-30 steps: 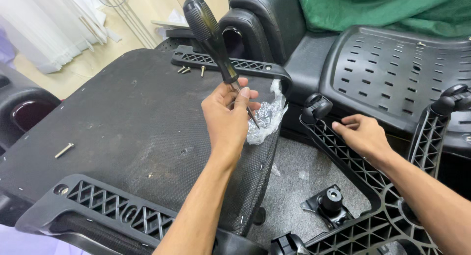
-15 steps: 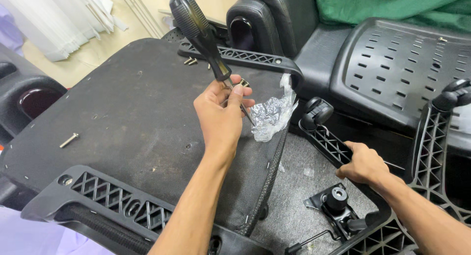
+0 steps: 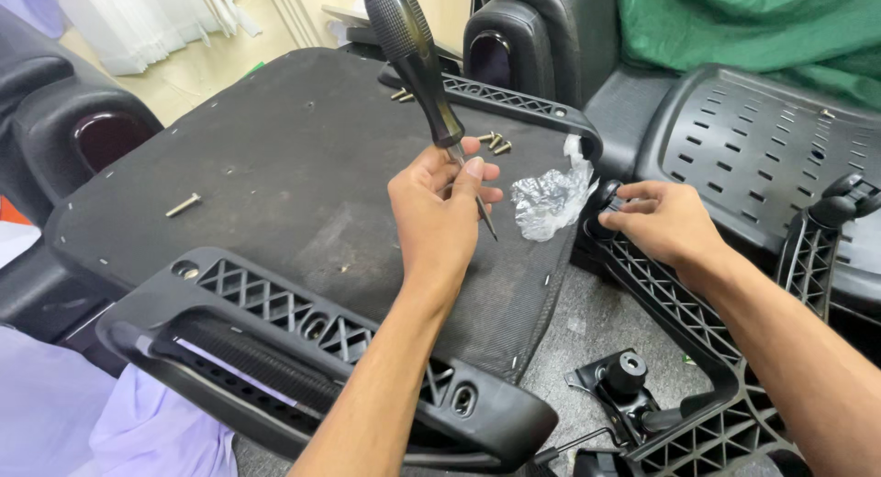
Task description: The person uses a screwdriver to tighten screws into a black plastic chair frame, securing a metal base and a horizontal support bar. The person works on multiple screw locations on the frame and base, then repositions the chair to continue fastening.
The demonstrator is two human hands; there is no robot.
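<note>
My left hand (image 3: 439,211) grips the shaft of a black-handled screwdriver (image 3: 415,50), handle up and tip pointing down, over the upturned black chair seat (image 3: 275,165). Right of the tip lies a crumpled clear plastic bag (image 3: 549,202). My right hand (image 3: 663,220) rests on the top end of a black ribbed plastic armrest frame (image 3: 684,321), fingers curled on its round knob. Three brass screws (image 3: 493,143) lie near the far armrest (image 3: 514,101), and a single long screw (image 3: 184,204) lies at the seat's left.
The near armrest (image 3: 303,348) is mounted on the seat's front edge. A perforated black backrest shell (image 3: 752,146) lies at right under a green cloth (image 3: 762,27). A black tilt mechanism (image 3: 624,385) sits on the grey floor. Black chair parts stand left and behind.
My right hand moved up from the lower frame to the frame's top end by the bag. My left hand keeps the screwdriver, now nearer and more central in view.
</note>
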